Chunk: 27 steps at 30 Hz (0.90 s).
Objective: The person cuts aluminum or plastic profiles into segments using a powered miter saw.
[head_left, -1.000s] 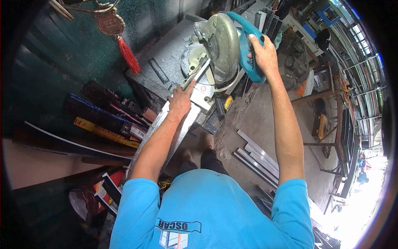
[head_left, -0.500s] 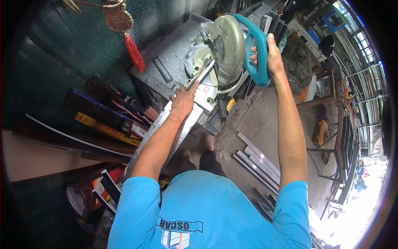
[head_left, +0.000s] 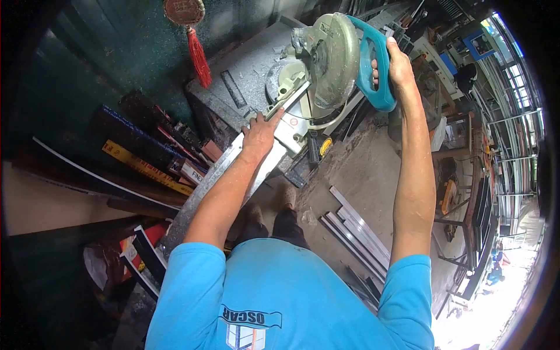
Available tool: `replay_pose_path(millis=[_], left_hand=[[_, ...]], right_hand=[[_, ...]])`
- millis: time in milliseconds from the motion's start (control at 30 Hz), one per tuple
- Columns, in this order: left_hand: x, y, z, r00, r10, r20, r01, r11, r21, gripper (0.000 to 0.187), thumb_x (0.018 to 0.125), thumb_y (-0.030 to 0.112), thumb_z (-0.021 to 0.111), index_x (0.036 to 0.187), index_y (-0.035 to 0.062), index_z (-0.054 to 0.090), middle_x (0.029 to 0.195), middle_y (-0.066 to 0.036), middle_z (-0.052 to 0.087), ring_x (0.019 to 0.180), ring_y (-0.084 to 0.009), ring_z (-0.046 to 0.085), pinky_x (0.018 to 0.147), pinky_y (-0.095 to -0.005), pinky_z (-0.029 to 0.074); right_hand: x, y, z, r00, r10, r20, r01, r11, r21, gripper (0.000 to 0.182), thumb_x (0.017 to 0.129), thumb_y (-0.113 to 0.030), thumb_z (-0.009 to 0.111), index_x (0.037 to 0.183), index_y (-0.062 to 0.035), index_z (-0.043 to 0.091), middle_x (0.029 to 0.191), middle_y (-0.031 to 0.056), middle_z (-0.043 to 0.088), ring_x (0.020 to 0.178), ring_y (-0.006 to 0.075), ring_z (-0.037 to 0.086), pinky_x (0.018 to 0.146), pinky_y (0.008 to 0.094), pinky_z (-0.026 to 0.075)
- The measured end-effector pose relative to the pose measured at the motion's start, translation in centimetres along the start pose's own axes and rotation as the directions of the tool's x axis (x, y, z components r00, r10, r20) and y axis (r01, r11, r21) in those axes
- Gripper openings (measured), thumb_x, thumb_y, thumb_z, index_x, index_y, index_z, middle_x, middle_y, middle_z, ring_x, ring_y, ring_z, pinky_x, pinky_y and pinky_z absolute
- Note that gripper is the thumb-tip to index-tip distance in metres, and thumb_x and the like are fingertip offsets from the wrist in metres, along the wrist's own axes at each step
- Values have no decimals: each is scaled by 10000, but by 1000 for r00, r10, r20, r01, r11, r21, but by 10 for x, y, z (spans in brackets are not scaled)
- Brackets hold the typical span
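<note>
A mitre saw point(head_left: 333, 61) with a grey-green blade guard and white base sits on a dusty grey bench point(head_left: 254, 58). My right hand point(head_left: 401, 65) is wrapped round the saw's teal handle point(head_left: 382, 93); the saw head is raised. Against the fence lies a thin light metal profile point(head_left: 298, 92), its end close by the guard. My left hand point(head_left: 259, 137) presses down on this profile left of the blade, thumb pointing toward the guard. Its fingertips are partly hidden behind the profile and fence.
Long metal lengths point(head_left: 356, 233) lie on the floor at right. Boards and coloured strips point(head_left: 143, 169) lean at left. A red tassel point(head_left: 199, 58) hangs by the green wall. Metal racks point(head_left: 519, 146) and a work table point(head_left: 455, 146) stand at far right.
The view has shifted slightly, so the saw and wall ornament appear farther right and higher. Both hands keep their places on the handle and the profile.
</note>
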<state>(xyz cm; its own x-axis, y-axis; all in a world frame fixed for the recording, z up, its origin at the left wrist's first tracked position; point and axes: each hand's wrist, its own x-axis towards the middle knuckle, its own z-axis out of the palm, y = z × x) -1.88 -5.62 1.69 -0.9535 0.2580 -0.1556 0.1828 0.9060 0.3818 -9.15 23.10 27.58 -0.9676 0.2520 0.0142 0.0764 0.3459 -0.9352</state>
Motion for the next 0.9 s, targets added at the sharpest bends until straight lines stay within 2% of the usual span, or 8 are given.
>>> replay_pose_path(millis=[633,700,900], left_hand=[[-2,0,1,1000,4,-8,-5,1000,-20,632,1063,188,469,1609,424,258,1465,-298,431,1291,-472,498,1016,-717,400],[-2,-2,7,994,33,-107,-32,999,3,754,991,49,461,1602,442,261,1438,-298,452,1233,-474,531,982,-717,420],[-1,-3,8,995,35,-91,-36,999,-6,750,995,47,454,1606,436,256,1457,-300,441,1250,-471,523,994,-720,409]], right_hand=[[-28,36,13,996,-45,-74,46,999,15,645,1060,-583,377,1178,16,585,779,118,638,570,193,615,498,358,536],[-28,37,13,995,-59,-86,60,998,0,642,1062,-578,375,1181,17,584,777,119,636,571,193,615,498,358,535],[-28,36,12,996,-58,-70,58,998,-2,643,1064,-570,369,1200,22,580,775,118,636,574,192,615,502,359,537]])
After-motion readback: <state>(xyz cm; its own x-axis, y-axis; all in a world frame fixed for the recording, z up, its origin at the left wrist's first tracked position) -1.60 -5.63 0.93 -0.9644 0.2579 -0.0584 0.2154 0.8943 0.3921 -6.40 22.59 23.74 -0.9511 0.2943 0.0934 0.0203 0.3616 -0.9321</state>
